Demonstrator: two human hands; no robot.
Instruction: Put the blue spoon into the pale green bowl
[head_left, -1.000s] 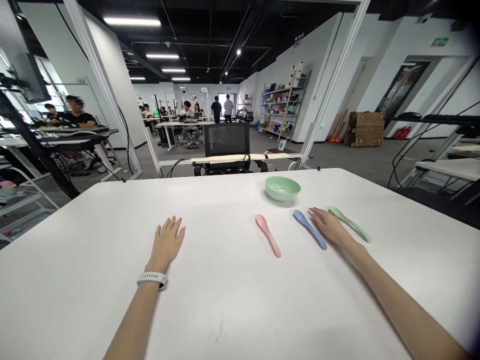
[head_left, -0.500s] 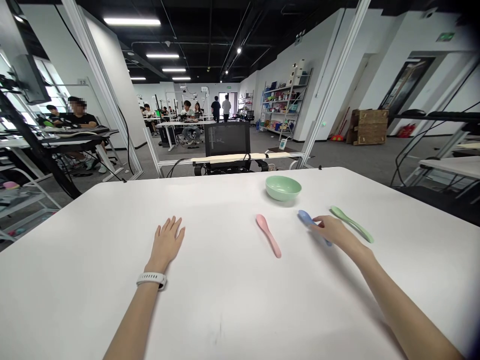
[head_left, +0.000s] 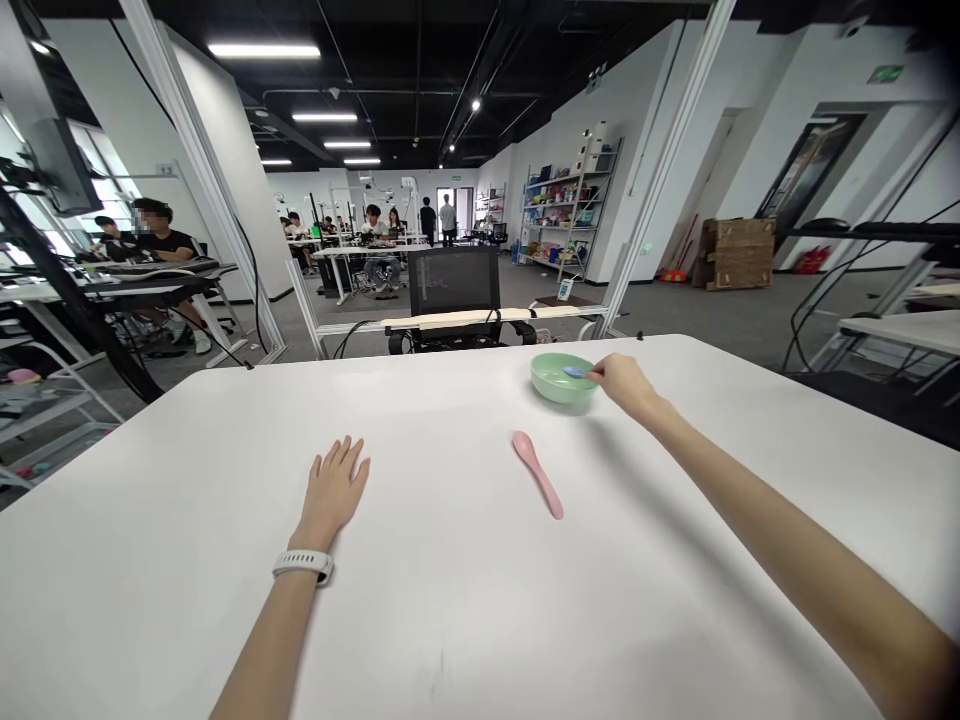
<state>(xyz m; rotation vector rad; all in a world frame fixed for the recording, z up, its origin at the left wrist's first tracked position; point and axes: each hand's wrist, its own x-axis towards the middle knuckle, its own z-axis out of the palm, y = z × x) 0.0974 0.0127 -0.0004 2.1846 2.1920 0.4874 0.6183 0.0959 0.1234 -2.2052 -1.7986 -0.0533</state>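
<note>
Blue spoon (head_left: pixel 575 372) over green bowl (head_left: pixel 551 384)

Beyond the right hand (head_left: pixel 622 388), a metal shelf unit (head_left: pixel 571 210) stood against a white wall (head_left: pixel 630 120); farther right, a wooden crate (head_left: pixel 733 254) sat on the gray floor (head_left: pixel 652 310), under a black ceiling (head_left: pixel 390 70) with strip lights (head_left: pixel 264 49).

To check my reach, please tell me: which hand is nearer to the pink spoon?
Right. The right hand holds a blue spoon over the green bowl, beyond the pink spoon and to its right. The left hand lies flat on the table, farther off, to the spoon's left.
</note>
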